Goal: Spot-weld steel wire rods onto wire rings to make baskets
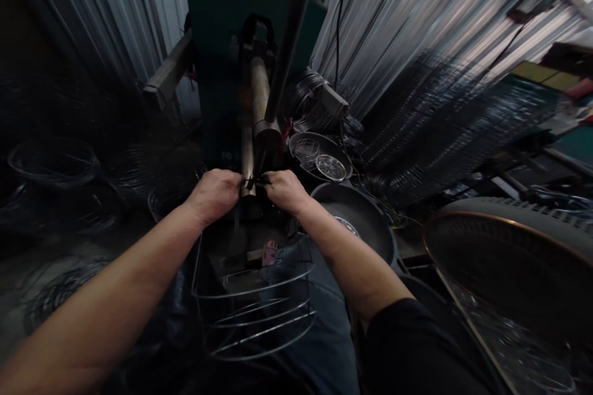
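Observation:
A wire basket frame (264, 287) of bent metal rods hangs below my hands, over my lap. My left hand (217, 192) is closed at its upper left, by the end of the machine's lower rod (248, 184). On the other side of that rod, my right hand (285, 190) is closed too, its fingers pinched near the tip. Both hands seem to grip the frame's upper wires, though the wire between the fingers is dark and hard to make out. Above the lower rod sits a thicker cylinder (262, 92) of the green machine (213, 24).
To the right stand a dark basin (365, 213) and a smaller pan (319, 137) holding wire parts. A round fan (504, 259) is at far right. Stacked wire pieces (454, 129) lean by the corrugated wall (393, 6). Wire coils (53, 163) lie left.

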`<action>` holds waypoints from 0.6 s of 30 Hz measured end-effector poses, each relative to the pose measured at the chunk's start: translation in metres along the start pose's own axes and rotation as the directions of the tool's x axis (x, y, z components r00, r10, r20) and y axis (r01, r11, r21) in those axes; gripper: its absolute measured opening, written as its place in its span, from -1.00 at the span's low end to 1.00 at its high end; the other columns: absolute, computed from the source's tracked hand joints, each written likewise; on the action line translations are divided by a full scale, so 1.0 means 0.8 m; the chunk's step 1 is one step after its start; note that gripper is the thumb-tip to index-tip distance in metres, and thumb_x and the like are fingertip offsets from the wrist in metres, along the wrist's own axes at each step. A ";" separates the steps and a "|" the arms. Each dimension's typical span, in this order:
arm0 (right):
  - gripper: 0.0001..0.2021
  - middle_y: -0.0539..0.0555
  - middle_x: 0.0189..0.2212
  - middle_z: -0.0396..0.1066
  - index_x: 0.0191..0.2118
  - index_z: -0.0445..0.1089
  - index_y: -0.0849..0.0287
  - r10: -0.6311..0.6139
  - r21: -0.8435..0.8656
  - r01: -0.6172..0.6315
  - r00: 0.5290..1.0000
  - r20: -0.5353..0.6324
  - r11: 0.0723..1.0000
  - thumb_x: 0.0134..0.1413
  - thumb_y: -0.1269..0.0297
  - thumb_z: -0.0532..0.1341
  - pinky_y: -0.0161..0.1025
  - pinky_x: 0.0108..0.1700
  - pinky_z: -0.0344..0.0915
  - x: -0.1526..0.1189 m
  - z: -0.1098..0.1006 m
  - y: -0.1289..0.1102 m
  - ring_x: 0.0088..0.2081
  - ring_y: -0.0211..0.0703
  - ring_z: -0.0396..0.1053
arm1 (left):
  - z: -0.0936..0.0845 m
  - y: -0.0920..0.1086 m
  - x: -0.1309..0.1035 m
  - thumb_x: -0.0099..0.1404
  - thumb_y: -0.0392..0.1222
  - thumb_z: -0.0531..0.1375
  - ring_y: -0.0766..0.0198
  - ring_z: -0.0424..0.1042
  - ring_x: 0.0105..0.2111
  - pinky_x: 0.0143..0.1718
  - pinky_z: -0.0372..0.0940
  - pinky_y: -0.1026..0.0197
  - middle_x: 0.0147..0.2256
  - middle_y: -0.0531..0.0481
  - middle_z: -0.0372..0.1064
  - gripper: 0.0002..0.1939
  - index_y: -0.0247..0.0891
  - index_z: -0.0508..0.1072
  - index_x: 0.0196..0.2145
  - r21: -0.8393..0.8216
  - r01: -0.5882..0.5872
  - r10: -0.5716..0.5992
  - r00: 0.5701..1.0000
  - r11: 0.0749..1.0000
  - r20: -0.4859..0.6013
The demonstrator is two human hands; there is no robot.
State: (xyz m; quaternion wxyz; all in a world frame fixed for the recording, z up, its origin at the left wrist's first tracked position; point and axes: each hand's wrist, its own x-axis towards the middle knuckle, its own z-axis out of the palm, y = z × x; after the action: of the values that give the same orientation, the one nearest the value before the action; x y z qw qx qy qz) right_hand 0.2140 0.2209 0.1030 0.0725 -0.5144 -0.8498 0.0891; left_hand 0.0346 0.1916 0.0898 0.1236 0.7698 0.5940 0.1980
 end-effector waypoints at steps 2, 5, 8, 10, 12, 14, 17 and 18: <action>-0.70 0.14 -0.14 0.54 -0.09 0.51 0.14 0.006 -0.012 -0.006 1.000 0.000 1.000 0.16 0.35 0.08 -0.33 -0.14 0.26 -0.001 0.000 -0.001 -0.07 -0.07 0.45 | 0.000 0.000 0.000 0.16 -0.29 0.06 0.16 0.48 -0.18 -0.17 0.28 0.26 -0.26 -0.10 0.54 -0.72 -0.20 0.58 -0.32 0.022 -0.004 0.004 1.000 1.000 0.003; -0.70 0.14 -0.15 0.54 -0.07 0.50 0.14 0.012 -0.031 -0.012 1.000 0.004 0.999 0.17 0.34 0.08 -0.32 -0.15 0.26 -0.002 0.000 -0.002 -0.08 -0.07 0.45 | 0.000 0.000 0.000 0.17 -0.29 0.06 0.15 0.48 -0.19 -0.16 0.28 0.25 -0.26 -0.11 0.54 -0.70 -0.22 0.58 -0.28 0.047 -0.016 0.017 1.000 0.999 -0.005; -0.70 0.14 -0.15 0.54 -0.07 0.50 0.14 0.013 -0.046 -0.013 1.000 -0.007 0.999 0.20 0.31 0.07 -0.32 -0.16 0.26 -0.003 0.000 -0.003 -0.08 -0.07 0.46 | 0.000 0.000 0.000 0.17 -0.29 0.07 0.17 0.48 -0.20 -0.16 0.28 0.26 -0.26 -0.11 0.54 -0.69 -0.23 0.58 -0.22 0.070 -0.029 0.030 0.999 0.997 -0.015; -0.70 0.14 -0.14 0.53 -0.06 0.49 0.14 0.013 -0.052 -0.014 1.000 -0.011 0.999 0.20 0.31 0.07 -0.32 -0.15 0.26 -0.004 0.000 -0.003 -0.08 -0.08 0.45 | 0.001 0.001 0.000 0.18 -0.28 0.07 0.17 0.48 -0.21 -0.17 0.28 0.26 -0.25 -0.11 0.54 -0.68 -0.23 0.58 -0.21 0.074 -0.028 0.030 0.999 0.997 -0.017; -0.70 0.14 -0.13 0.53 -0.05 0.49 0.13 0.014 -0.052 -0.015 1.000 -0.010 0.999 0.20 0.31 0.07 -0.32 -0.14 0.26 -0.004 0.001 -0.003 -0.07 -0.08 0.44 | 0.001 0.001 -0.001 0.18 -0.28 0.07 0.16 0.48 -0.20 -0.18 0.28 0.26 -0.26 -0.11 0.54 -0.68 -0.23 0.58 -0.21 0.076 -0.025 0.027 0.999 0.997 -0.020; -0.70 0.13 -0.13 0.53 -0.06 0.49 0.13 0.013 -0.046 -0.014 1.000 -0.011 0.999 0.20 0.31 0.08 -0.32 -0.13 0.26 -0.004 0.001 -0.002 -0.06 -0.08 0.44 | 0.001 0.001 -0.001 0.18 -0.27 0.08 0.16 0.48 -0.20 -0.18 0.28 0.27 -0.27 -0.10 0.54 -0.69 -0.21 0.58 -0.22 0.068 -0.023 0.024 0.999 0.997 -0.021; -0.71 0.14 -0.13 0.53 -0.07 0.50 0.14 0.012 -0.038 -0.013 1.000 -0.016 0.999 0.20 0.31 0.08 -0.32 -0.13 0.26 -0.003 0.002 -0.001 -0.07 -0.07 0.45 | 0.002 -0.001 -0.001 0.17 -0.26 0.09 0.17 0.48 -0.20 -0.17 0.28 0.27 -0.26 -0.10 0.54 -0.71 -0.20 0.59 -0.24 0.039 -0.019 0.020 1.000 0.999 -0.020; -0.71 0.14 -0.14 0.53 -0.08 0.50 0.14 0.010 -0.037 -0.010 1.000 -0.017 0.999 0.20 0.31 0.08 -0.32 -0.13 0.26 -0.003 0.001 -0.001 -0.07 -0.07 0.45 | 0.002 -0.002 0.000 0.17 -0.26 0.10 0.17 0.48 -0.20 -0.16 0.28 0.27 -0.26 -0.10 0.54 -0.71 -0.20 0.59 -0.23 0.030 -0.018 0.018 1.000 0.999 -0.019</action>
State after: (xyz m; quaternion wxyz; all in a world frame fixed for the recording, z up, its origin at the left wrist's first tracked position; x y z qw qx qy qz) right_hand 0.2141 0.2184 0.1020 0.0696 -0.5206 -0.8481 0.0693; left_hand 0.0341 0.1922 0.0877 0.1045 0.7750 0.5911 0.1974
